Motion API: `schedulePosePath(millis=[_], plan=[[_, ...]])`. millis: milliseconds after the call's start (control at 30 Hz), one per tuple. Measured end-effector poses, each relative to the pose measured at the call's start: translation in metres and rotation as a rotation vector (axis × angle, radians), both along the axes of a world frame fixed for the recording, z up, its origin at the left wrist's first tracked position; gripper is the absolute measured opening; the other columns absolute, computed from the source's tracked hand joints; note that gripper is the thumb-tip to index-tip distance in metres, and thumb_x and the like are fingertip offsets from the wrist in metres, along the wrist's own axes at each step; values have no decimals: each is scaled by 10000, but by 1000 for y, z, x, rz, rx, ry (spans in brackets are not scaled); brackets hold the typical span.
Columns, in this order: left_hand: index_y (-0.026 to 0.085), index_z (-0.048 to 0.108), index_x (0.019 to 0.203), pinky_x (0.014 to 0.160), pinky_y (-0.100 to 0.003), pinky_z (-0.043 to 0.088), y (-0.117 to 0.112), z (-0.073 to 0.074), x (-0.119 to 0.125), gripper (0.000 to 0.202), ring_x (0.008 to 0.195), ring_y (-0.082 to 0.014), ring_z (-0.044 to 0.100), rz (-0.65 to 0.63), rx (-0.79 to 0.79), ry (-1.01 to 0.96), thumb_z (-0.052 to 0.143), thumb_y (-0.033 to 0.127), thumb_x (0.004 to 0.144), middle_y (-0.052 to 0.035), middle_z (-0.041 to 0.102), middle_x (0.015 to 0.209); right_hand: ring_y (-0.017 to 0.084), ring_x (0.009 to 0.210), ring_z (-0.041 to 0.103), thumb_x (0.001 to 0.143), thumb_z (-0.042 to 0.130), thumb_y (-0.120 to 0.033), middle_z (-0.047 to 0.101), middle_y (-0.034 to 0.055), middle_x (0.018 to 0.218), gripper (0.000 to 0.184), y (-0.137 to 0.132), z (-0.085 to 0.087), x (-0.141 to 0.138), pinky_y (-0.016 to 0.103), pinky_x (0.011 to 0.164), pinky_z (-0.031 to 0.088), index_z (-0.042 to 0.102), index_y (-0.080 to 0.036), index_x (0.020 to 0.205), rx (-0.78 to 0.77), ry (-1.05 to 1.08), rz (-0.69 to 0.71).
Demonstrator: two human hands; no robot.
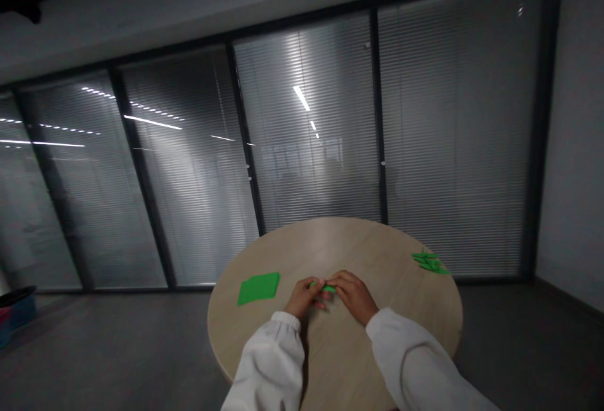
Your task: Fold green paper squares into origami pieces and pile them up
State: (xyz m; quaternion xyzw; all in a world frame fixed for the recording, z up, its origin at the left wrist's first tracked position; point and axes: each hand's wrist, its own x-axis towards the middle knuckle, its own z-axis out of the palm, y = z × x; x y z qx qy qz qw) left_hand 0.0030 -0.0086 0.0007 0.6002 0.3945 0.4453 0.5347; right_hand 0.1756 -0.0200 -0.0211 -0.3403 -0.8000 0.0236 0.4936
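Note:
Between my two hands, above the middle of the round table, is a small folded piece of green paper (329,288). My left hand (304,296) pinches its left side with the thumb on top. Fingers of my right hand (352,293) close on its right side. Most of the paper is hidden by the fingers, so its folded shape cannot be made out. To the left of my hands lies a stack of flat green paper sheets (258,288). Several folded green paper pieces (429,262) with pointed ends sit in a small pile near the table's right edge.
The round wooden table (340,244) has a pale top. Behind it runs a glass partition with blinds (311,178) and dark frames. A blue bin (19,310) stands on the grey floor at far left, and a wall (573,146) rises at right.

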Motion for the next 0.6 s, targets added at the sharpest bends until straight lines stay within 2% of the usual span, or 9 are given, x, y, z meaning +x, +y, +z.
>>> schedulePosePath(millis=[133,300,500,600], plan=[[107,639,743,454,-229,489,1,-1,0,506,618,-183,648,31,64,-15,758,566,565,-68,665,632,171,896,584,844,473,-76,655,51,914,332,-1,1,-2,315,827,482,697,-252,1015,-4,34,10],[106,667,761,445,-214,466,1,-2,0,451,631,-186,646,66,133,-30,757,515,590,-71,671,648,181,962,597,850,528,-179,657,55,1013,289,4,0,-3,328,883,483,644,-232,1108,-105,181,-9],[97,716,747,471,-219,460,2,-2,-1,361,624,-171,617,87,229,-15,754,429,610,-76,681,653,196,888,622,851,563,-263,684,48,912,174,7,-1,-2,327,820,488,690,-221,963,-166,178,-9],[105,725,813,486,-232,469,3,-2,-1,352,659,-193,637,123,222,-13,762,380,597,-79,698,682,196,872,627,850,570,-268,689,52,888,160,5,1,-1,325,804,488,701,-219,930,-177,189,-2]])
